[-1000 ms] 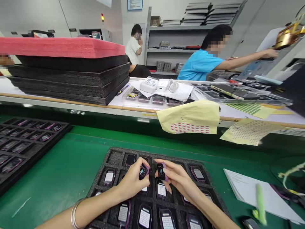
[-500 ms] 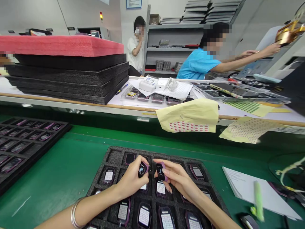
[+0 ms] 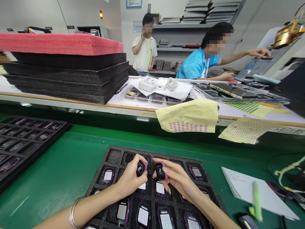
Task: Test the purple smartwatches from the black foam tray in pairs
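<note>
Left hand, right hand half-curled, each gripping watch

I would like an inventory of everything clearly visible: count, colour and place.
Held watches: two, purple and black, in left hand and right hand
Near tray: one, black, centre, holding watches
Side tray: one, black, left, holding watches
Table: one, green, beneath trays
Foam stack: one, pink over black, raised shelf, left
Hanging sheets: two, yellow, shelf's edge
Shelf items: many, mixed colours, middle and right
Papers: several, white, table's right
Other people: at least two, blue and white tops, behind
Left hand: one, bare, above near tray
Right hand: one, bare, likewise
</note>
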The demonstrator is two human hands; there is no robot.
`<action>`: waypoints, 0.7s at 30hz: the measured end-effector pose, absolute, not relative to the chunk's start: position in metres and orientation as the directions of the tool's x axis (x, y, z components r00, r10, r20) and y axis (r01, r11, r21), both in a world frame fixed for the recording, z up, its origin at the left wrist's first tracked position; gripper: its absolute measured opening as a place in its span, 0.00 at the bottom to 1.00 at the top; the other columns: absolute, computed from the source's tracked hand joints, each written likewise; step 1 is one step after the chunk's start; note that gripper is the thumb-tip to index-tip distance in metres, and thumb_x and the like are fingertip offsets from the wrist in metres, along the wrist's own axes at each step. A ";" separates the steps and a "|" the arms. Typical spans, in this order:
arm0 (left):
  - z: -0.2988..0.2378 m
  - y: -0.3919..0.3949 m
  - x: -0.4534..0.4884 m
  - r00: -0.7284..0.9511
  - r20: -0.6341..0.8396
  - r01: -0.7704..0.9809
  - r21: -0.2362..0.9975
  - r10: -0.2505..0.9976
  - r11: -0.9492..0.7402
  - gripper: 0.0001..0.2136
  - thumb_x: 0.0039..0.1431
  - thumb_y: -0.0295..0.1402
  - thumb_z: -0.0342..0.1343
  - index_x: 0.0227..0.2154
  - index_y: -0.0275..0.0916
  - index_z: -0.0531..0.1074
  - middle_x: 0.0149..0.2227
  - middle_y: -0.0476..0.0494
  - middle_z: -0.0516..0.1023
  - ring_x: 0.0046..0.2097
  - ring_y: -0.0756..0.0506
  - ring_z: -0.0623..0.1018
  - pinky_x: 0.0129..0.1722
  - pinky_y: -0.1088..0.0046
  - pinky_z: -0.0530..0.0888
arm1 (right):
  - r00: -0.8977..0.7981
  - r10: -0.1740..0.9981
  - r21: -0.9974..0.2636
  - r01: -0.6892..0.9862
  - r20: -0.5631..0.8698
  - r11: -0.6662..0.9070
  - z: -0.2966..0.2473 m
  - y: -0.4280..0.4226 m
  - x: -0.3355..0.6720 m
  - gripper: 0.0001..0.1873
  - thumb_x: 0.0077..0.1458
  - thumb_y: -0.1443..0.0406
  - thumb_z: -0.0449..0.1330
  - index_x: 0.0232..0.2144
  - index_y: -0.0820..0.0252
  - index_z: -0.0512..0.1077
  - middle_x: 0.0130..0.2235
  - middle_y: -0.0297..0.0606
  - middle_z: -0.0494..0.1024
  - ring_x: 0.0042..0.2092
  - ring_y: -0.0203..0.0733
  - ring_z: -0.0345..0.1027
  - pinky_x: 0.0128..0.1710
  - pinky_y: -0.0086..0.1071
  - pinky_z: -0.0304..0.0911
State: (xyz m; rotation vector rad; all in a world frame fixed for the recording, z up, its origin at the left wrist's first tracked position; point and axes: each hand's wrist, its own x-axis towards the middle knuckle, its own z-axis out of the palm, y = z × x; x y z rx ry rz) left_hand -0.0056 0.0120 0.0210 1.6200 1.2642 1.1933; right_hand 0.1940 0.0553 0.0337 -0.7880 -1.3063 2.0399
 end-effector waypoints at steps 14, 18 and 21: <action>0.012 0.009 -0.019 0.197 -0.209 -0.371 0.889 0.958 0.270 0.17 0.50 0.32 0.53 0.45 0.37 0.64 0.37 0.43 0.74 0.38 0.44 0.76 0.36 0.67 0.73 | -0.678 0.721 -0.962 -0.076 -0.143 -0.261 0.017 0.059 0.191 0.32 0.53 0.59 0.64 0.58 0.56 0.60 0.41 0.43 0.73 0.28 0.40 0.70 0.22 0.29 0.66; 0.008 0.009 -0.020 0.189 -0.180 -0.347 0.907 0.965 0.237 0.16 0.51 0.30 0.52 0.45 0.38 0.63 0.39 0.43 0.74 0.40 0.44 0.77 0.35 0.69 0.74 | -0.674 0.731 -0.977 -0.070 -0.102 -0.201 0.013 0.060 0.191 0.31 0.54 0.60 0.63 0.57 0.57 0.59 0.43 0.45 0.74 0.30 0.44 0.73 0.21 0.30 0.68; 0.008 0.009 -0.018 0.187 -0.179 -0.332 0.914 0.966 0.233 0.16 0.51 0.29 0.51 0.44 0.38 0.64 0.39 0.43 0.74 0.40 0.44 0.77 0.35 0.69 0.74 | -0.665 0.740 -0.976 -0.073 -0.104 -0.203 0.017 0.057 0.190 0.30 0.54 0.61 0.63 0.57 0.57 0.60 0.43 0.45 0.74 0.31 0.45 0.74 0.22 0.30 0.68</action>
